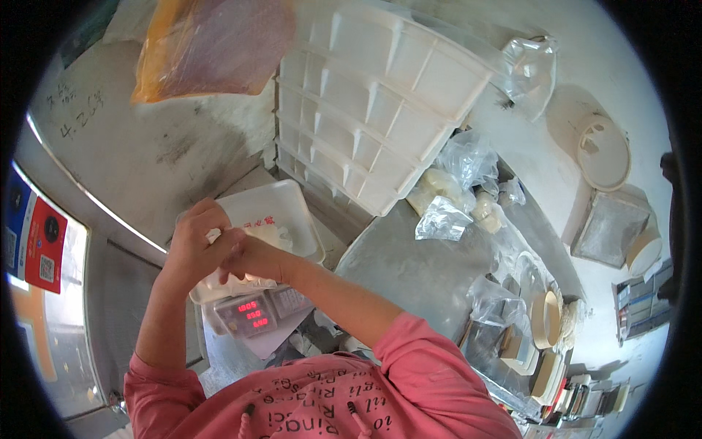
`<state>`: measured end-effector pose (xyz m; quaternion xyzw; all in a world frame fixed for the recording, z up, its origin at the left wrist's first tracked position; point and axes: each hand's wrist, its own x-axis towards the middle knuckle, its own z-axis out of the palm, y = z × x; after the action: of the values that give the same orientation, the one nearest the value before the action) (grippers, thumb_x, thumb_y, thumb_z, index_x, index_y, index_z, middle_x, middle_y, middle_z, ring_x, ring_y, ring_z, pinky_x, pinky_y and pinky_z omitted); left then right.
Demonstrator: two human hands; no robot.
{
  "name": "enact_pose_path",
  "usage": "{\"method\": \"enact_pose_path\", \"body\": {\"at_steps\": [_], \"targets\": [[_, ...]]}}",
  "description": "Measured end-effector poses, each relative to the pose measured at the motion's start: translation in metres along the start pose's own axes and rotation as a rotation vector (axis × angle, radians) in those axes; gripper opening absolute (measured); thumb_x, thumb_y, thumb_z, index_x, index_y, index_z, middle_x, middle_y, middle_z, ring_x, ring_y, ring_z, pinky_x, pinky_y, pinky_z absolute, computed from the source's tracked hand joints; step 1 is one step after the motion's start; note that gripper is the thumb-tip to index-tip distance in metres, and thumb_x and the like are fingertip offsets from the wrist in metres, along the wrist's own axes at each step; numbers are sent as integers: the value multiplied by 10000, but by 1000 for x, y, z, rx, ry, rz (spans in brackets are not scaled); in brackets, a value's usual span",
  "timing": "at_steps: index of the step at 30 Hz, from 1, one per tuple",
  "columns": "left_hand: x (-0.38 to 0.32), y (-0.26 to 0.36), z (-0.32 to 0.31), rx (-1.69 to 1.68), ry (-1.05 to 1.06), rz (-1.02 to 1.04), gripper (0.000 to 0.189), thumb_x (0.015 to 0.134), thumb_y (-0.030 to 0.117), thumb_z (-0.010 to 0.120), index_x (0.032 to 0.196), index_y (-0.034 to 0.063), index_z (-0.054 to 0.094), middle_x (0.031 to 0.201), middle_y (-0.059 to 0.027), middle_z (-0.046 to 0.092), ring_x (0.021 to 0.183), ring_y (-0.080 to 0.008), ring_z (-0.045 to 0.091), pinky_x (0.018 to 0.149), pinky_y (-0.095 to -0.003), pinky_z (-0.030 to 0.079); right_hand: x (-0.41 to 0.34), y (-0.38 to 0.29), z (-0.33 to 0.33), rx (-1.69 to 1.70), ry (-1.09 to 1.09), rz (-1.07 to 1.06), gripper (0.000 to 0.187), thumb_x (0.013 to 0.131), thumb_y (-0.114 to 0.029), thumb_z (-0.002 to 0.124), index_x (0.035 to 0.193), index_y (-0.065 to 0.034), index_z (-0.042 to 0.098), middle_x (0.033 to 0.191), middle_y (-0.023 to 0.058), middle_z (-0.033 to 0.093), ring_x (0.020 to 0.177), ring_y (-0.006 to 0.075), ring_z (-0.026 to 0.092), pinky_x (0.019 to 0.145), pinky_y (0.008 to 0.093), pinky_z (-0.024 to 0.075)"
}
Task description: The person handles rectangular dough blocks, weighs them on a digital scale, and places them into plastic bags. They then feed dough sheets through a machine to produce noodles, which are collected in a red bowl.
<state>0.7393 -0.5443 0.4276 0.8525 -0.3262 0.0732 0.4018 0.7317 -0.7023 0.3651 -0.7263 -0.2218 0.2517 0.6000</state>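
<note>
My left hand (200, 236) and my right hand (249, 255) meet over a shallow white plastic tray (310, 230). A small whitish piece (213, 235) shows between the thumb and fingers of my left hand. The fingers of my right hand touch or overlap the left ones; what they hold is hidden. Pale, partly translucent material (277, 237) lies in the tray, partly behind my hands. Below them stands a scale with a lit red display (252, 314), its keypad (288, 300) beside it. The tray's near side is above the scale.
A large white ribbed plastic crate (378, 110) stands ahead. An orange-edged plastic bag (214, 49) hangs above left. Plastic bags (469, 159) and crumpled foil-like wrapping (443, 218) lie on the grey worktop (400, 263). A round wooden ring (545, 320) and boxes sit further right.
</note>
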Motion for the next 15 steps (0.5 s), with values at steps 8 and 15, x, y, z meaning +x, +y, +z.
{"method": "enact_pose_path", "body": {"at_steps": [8, 15], "targets": [[-48, -55, 26, -333, -234, -188, 398, 699, -15, 672, 1085, 29, 586, 919, -113, 602, 904, -249, 562, 824, -309, 432, -23, -3, -24, 294, -45, -91, 201, 820, -184, 585, 887, -43, 712, 685, 38, 638, 556, 87, 503, 530, 229, 405], [-38, -45, 33, -1041, -76, -671, 181, 881, 137, 509, 900, 2, 629, 937, -85, 618, 859, -180, 560, 773, -287, 433, -25, -5, -4, -1028, 362, -449, 203, 792, -187, 597, 948, -100, 693, 1246, 75, 538, 1159, 274, 463, 976, 457, 359]]}}
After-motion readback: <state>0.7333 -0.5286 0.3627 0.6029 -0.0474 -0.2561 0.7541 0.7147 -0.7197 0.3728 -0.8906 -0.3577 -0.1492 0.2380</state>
